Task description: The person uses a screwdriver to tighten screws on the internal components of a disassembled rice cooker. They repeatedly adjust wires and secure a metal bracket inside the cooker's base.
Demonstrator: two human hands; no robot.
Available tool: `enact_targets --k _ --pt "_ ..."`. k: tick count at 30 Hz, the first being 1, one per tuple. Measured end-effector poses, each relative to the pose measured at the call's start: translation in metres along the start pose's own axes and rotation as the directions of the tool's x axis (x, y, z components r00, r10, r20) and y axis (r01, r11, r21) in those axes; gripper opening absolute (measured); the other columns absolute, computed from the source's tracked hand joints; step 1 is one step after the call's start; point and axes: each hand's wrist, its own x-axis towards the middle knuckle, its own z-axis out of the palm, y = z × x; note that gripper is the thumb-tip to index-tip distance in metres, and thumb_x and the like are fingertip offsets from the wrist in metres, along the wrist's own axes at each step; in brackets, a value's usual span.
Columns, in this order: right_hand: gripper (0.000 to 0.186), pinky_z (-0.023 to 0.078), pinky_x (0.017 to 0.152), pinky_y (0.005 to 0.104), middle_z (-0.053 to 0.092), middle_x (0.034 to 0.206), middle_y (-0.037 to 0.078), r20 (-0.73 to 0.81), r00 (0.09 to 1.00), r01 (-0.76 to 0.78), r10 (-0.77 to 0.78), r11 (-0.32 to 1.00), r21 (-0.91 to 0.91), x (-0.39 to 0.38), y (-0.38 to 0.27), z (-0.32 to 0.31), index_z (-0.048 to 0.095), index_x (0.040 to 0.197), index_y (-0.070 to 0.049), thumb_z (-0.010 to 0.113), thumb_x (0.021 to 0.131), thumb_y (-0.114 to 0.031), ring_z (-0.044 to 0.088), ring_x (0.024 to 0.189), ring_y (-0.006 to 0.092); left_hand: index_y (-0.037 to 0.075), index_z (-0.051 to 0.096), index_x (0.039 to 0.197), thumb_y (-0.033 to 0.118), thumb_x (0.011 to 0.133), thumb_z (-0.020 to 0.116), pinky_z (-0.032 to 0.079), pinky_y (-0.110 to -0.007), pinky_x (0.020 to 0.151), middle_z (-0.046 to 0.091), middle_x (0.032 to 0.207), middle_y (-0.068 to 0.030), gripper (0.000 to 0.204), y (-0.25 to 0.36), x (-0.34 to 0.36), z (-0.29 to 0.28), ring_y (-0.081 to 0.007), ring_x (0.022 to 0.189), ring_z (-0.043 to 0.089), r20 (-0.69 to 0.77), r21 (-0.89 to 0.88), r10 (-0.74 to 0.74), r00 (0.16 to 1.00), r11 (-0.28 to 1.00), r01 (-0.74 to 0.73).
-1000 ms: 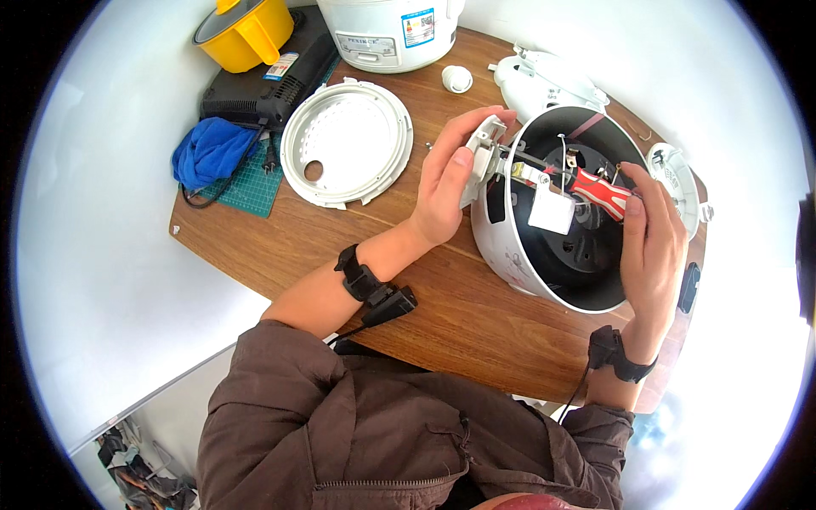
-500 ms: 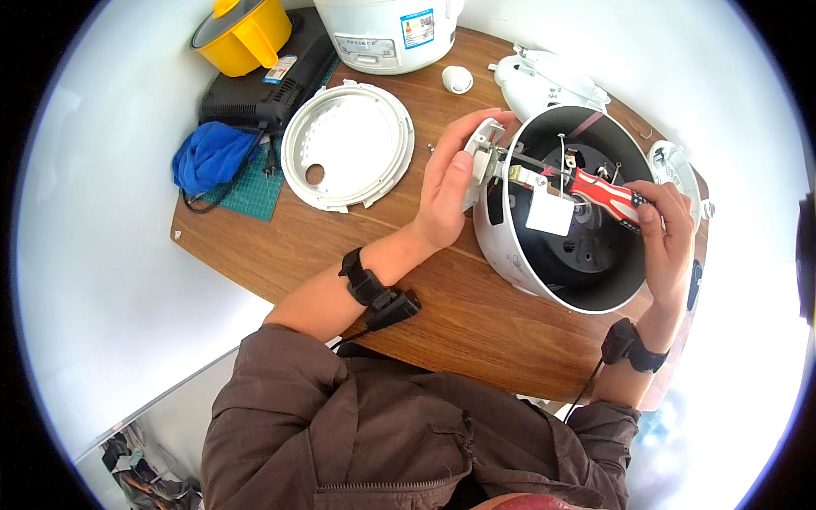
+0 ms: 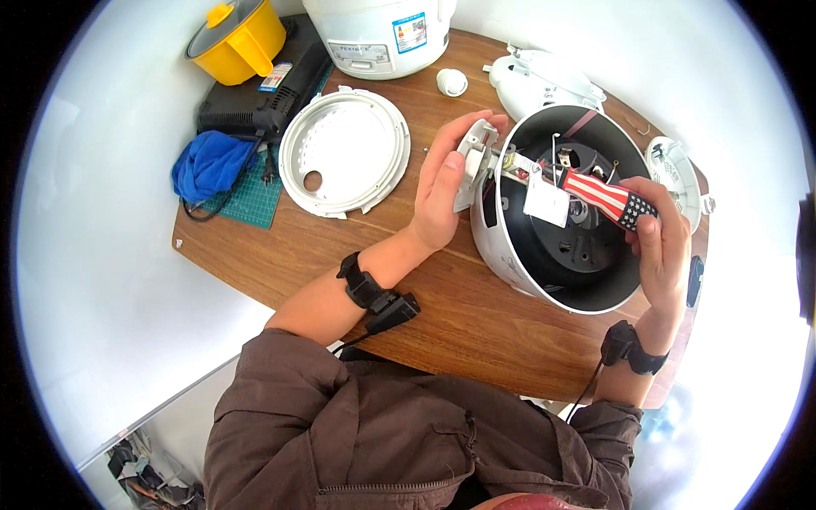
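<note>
My left hand grips a white plastic switch panel at the left rim of an open rice cooker shell. The shell is white outside and dark inside, with wires and metal parts within. In my right hand is a screwdriver, its handle striped red and white with stars on a black end. The handle slants over the shell's opening and its shaft side points left toward the panel; I cannot make out where the tip sits. A white card-like piece hangs beside the panel's metal bracket.
A round white plastic cover with a hole lies left on the wooden table. Behind stand a white cooker body, a small white cap and white plastic parts. Far left are a yellow pot, black device and blue cloth.
The screwdriver handle has rolled in my right hand, so its stripes and stars now face up. My left hand keeps the panel at the rim, and the whole view has shifted slightly.
</note>
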Motion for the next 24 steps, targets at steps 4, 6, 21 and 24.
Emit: enact_targets --k 4,6,21,24 --pt "0.043 0.049 0.088 0.0334 0.066 0.103 0.011 -0.07 0.961 0.262 -0.268 0.961 -0.084 0.007 0.003 0.003 0.063 0.125 -0.001 0.075 0.091 -0.025 0.063 0.096 0.0196 -0.002 0.035 0.152 0.041 0.107 0.035 0.04 -0.044 0.116 0.047 0.15 -0.027 0.062 -0.003 0.0 -0.002 -0.0337 0.138 0.051 0.006 0.001 0.009 1.0 1.0 -0.009" --pt "0.046 0.047 0.091 0.0332 0.065 0.106 0.011 -0.07 0.964 0.254 -0.255 0.967 -0.022 0.006 0.002 0.006 0.063 0.125 -0.001 0.078 0.084 -0.016 0.062 0.1 0.0196 -0.002 0.035 0.152 0.041 0.107 0.034 0.04 -0.045 0.116 0.047 0.15 -0.0271 0.062 -0.003 0.0 -0.002 -0.0338 0.138 0.051 -0.002 0.0 0.01 1.0 1.0 -0.01" --pt "0.057 0.051 0.091 0.0351 0.065 0.107 0.011 -0.076 0.964 0.261 -0.256 0.963 0.069 0.003 0.004 0.006 0.061 0.132 -0.001 0.081 0.085 -0.025 0.063 0.104 0.0199 -0.002 0.035 0.152 0.04 0.107 0.034 0.04 -0.045 0.116 0.046 0.151 -0.0273 0.061 -0.002 0.0 -0.004 -0.0335 0.139 0.05 0.0 0.026 0.021 1.0 0.999 -0.021" --pt "0.063 0.052 0.087 0.0354 0.063 0.105 0.011 -0.05 0.988 0.154 -0.149 0.98 0.124 0.002 -0.002 0.01 0.061 0.133 -0.001 0.082 0.085 -0.036 0.064 0.095 0.0193 -0.001 0.035 0.152 0.04 0.107 0.034 0.04 -0.045 0.116 0.046 0.151 -0.0273 0.061 -0.003 0.0 -0.006 -0.0335 0.139 0.05 0.012 0.053 0.029 0.999 0.998 -0.03"
